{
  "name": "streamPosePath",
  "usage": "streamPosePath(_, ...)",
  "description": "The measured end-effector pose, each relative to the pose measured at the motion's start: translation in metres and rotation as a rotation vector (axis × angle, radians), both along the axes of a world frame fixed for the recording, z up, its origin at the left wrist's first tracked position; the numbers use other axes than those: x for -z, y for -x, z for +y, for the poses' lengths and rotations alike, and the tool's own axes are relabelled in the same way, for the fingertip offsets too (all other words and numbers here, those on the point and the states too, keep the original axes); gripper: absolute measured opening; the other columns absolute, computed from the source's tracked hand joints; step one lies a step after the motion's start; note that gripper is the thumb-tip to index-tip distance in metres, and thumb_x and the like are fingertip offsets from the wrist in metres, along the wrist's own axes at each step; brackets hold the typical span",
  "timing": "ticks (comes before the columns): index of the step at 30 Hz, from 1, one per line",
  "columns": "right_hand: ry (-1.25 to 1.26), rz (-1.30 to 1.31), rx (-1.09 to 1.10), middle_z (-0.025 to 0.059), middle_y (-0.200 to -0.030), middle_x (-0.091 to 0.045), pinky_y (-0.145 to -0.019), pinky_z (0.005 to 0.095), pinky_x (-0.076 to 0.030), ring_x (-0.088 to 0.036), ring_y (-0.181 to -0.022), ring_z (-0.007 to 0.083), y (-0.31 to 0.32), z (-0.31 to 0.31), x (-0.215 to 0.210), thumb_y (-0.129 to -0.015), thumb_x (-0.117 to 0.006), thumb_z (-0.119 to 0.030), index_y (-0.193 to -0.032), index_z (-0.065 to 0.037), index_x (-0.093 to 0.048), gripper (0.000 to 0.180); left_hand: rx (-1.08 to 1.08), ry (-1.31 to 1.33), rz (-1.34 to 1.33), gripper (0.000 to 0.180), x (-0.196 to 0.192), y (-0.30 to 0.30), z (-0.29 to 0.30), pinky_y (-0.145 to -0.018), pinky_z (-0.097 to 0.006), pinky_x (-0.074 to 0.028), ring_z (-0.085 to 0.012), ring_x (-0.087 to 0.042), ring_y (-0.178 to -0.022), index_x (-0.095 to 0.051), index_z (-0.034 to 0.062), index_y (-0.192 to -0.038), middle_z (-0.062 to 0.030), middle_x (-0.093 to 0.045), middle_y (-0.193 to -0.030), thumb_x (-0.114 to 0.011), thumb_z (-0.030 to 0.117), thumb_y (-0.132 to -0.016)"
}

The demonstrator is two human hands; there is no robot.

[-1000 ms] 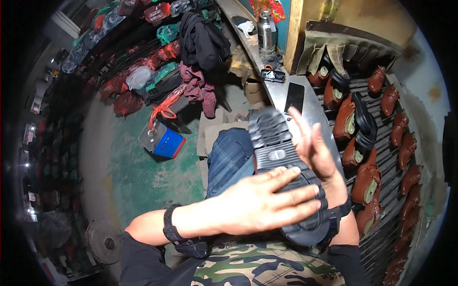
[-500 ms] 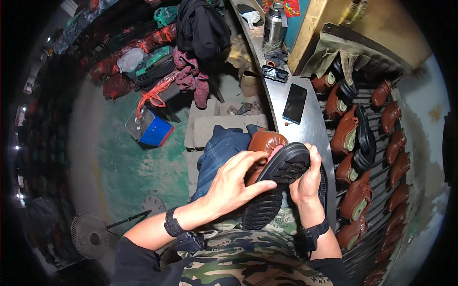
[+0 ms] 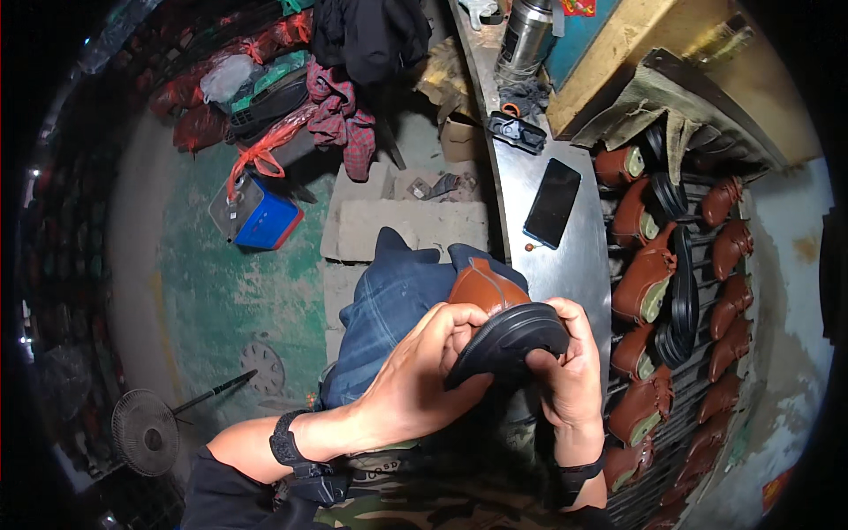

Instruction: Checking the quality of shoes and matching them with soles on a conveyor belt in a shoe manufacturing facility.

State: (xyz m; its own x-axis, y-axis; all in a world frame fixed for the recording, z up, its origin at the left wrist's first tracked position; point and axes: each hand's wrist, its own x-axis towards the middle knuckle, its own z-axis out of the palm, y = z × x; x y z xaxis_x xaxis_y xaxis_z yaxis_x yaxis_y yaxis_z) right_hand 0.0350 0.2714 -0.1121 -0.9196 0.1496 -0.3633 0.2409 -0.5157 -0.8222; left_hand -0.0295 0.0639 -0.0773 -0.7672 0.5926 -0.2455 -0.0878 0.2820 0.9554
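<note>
Above my lap I hold a brown leather shoe (image 3: 484, 286) with its black rubber sole (image 3: 515, 334) facing up toward me. My left hand (image 3: 420, 375) is closed on the sole's left side, fingertips curled in where sole and brown leather meet. Around the right side my right hand (image 3: 570, 375) is closed, its thumb pressing on the sole's underside and its fingers at the edge. The shoe's lower part is in deep shadow, so I cannot make out its shape there. My legs in blue jeans (image 3: 389, 300) lie under and beyond it.
Right of my lap runs a metal bench (image 3: 565, 274) with a black phone (image 3: 553, 203), a steel thermos (image 3: 527, 40) and a small black device (image 3: 517, 132). Further right, a rack holds several brown shoe uppers (image 3: 643, 283) and black soles (image 3: 680, 300). A fan (image 3: 146, 433) stands lower left.
The shoe has tilted so its tread no longer faces me. My right thumb has moved from the edge onto the sole's underside. The whole view has shifted slightly.
</note>
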Motion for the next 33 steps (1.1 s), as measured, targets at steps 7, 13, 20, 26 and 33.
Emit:
streamPosePath(7,-0.26,-0.032,-0.22,0.0076,-0.129,-0.059,-0.103,0.0298,-0.047,-0.062,-0.117,0.0195,0.021,0.009,0.012,-0.067,-0.097,-0.014,-0.148,0.001,-0.047,0.096,0.124,0.172,0.367,0.102,0.028,0.041,-0.026,-0.088,-0.036,-0.043,-0.0251,-0.05,-0.098,-0.045,0.008,-0.149,-0.0101,-0.049,-0.11,-0.096,0.037,-0.066)
streamPosePath(13,-0.258,0.108,-0.09,0.0158,-0.139,-0.059,-0.112,0.0358,-0.042,-0.058,-0.128,0.0232,0.001,-0.014,-0.044,-0.058,-0.096,-0.062,-0.149,0.009,-0.044,0.126,0.243,0.056,0.42,0.123,0.007,0.007,-0.018,-0.12,-0.061,-0.023,-0.0546,-0.023,-0.145,-0.02,0.019,-0.165,-0.0321,-0.022,-0.156,-0.088,0.058,-0.07)
streamPosePath(20,-1.192,1.141,-0.483,0.0183,-0.133,-0.065,-0.105,0.0567,-0.046,-0.064,-0.12,0.0403,-0.016,-0.035,-0.115,-0.071,-0.086,-0.036,-0.143,-0.016,-0.061,0.078,-0.178,-0.879,0.57,0.147,-0.008,-0.024,-0.032,-0.113,-0.05,-0.039,-0.0348,-0.047,-0.133,-0.011,0.0064,-0.163,-0.0221,-0.045,-0.143,-0.091,0.071,-0.057)
streamPosePath(26,-0.845,0.939,-0.847,0.013,-0.127,-0.067,-0.108,0.05,-0.046,-0.062,-0.124,0.0327,-0.044,-0.069,-0.049,-0.081,-0.08,-0.011,-0.122,-0.008,-0.07,0.043,-0.578,-0.631,0.004,0.064,0.066,-0.068,-0.09,-0.11,-0.036,-0.044,-0.0212,-0.058,-0.124,-0.032,0.0054,-0.16,-0.0142,-0.06,-0.133,-0.06,0.017,-0.104)
streamPosePath(33,-0.516,0.443,-0.774,0.012,-0.094,-0.077,-0.081,0.0346,-0.056,-0.074,-0.088,0.0258,-0.084,-0.044,0.001,-0.087,-0.069,0.0,-0.103,0.0,-0.075,0.016,-0.243,0.179,0.766,0.058,0.053,-0.045,-0.11,-0.115,-0.044,-0.04,-0.0364,-0.055,-0.131,-0.05,0.0001,-0.147,-0.0195,-0.058,-0.138,-0.062,0.003,-0.091)
